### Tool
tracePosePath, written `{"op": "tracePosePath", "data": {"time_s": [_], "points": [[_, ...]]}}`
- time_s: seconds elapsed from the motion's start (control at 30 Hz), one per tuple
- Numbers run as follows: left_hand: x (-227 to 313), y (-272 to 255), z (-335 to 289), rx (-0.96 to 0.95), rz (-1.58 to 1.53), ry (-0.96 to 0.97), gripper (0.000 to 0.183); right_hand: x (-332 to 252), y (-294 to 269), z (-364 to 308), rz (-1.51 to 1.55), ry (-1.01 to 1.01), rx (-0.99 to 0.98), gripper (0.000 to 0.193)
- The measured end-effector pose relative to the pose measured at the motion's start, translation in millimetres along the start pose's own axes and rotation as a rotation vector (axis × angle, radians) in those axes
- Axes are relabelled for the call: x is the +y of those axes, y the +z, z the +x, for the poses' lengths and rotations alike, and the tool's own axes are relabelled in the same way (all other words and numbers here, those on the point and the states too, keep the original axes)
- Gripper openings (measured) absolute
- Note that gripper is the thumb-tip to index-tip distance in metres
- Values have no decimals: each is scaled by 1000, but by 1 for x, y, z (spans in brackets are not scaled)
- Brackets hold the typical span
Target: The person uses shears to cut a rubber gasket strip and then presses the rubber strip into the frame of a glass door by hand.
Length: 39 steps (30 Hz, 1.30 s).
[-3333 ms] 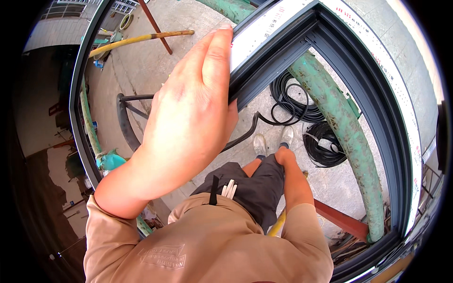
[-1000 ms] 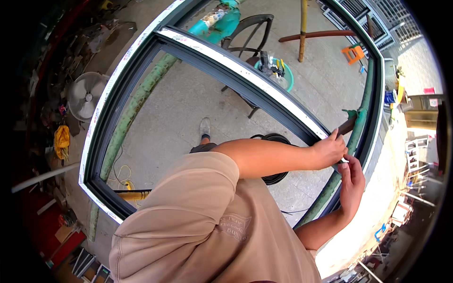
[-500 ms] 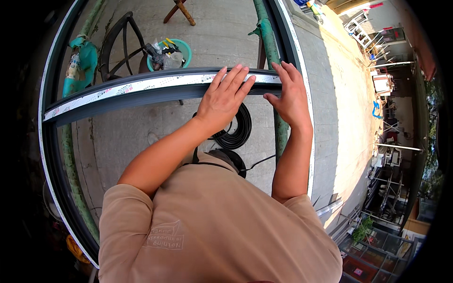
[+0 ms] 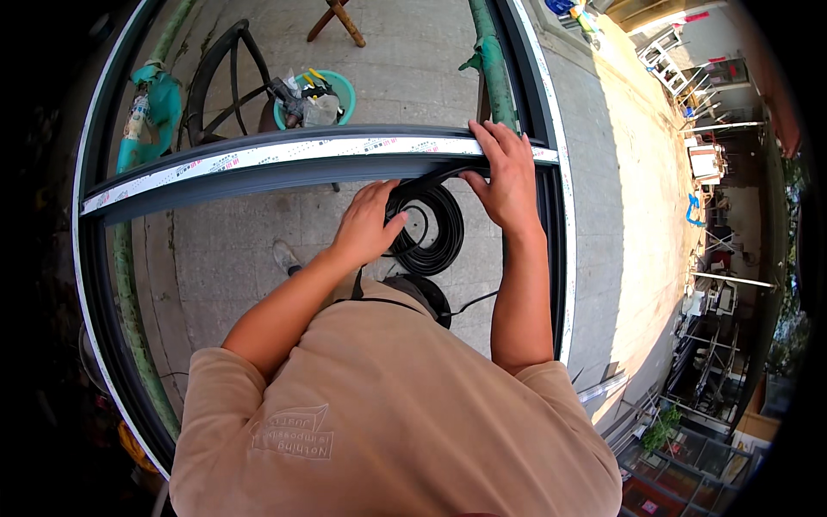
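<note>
A dark grey metal frame with a crossbar (image 4: 258, 155) lies in front of me; white printed film covers the bar's top. My right hand (image 4: 506, 181) grips the bar near its right end, fingers over the top and thumb on the near side. From under that thumb a black rubber strip (image 4: 431, 179) bows out leftward, toward a black coil (image 4: 446, 250) on the ground. My left hand (image 4: 369, 226) is just on the near side of the bar, thumb spread from the fingers. Its fingertips are beside the strip; their contact with it is partly hidden.
Green pipes (image 4: 129, 302) run beneath the frame's sides. Beyond the bar stand a turquoise basin (image 4: 346, 95) of tools and a black curved metal piece (image 4: 207, 82). A wooden leg (image 4: 349, 26) shows farther off. Sunlit ground (image 4: 642, 155) and stacked materials lie to the right.
My left hand has come off the bar's top and moved nearer and left. My right hand has shifted slightly left and now grips the bar. The strip's bow shows more.
</note>
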<state>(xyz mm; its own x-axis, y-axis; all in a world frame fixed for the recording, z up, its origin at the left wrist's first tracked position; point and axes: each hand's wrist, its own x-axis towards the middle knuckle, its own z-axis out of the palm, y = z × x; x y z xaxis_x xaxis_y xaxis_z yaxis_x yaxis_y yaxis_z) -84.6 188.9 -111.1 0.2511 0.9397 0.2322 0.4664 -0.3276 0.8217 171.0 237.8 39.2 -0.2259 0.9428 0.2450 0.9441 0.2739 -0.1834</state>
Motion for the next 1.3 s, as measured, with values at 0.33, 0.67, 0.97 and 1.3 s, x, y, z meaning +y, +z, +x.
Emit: {"op": "tracePosePath", "data": {"time_s": [0.33, 0.67, 0.97, 1.3], "points": [[38, -47, 4, -41, 10, -83, 28, 9, 11, 0, 34, -29, 85, 86], [75, -80, 28, 48, 362, 16, 26, 7, 25, -5, 30, -58, 210, 80], [67, -79, 40, 90, 459, 10, 26, -9, 16, -2, 28, -35, 181, 81], [67, -70, 38, 174, 461, 8, 26, -13, 52, 1, 5, -145, 364, 83]]}}
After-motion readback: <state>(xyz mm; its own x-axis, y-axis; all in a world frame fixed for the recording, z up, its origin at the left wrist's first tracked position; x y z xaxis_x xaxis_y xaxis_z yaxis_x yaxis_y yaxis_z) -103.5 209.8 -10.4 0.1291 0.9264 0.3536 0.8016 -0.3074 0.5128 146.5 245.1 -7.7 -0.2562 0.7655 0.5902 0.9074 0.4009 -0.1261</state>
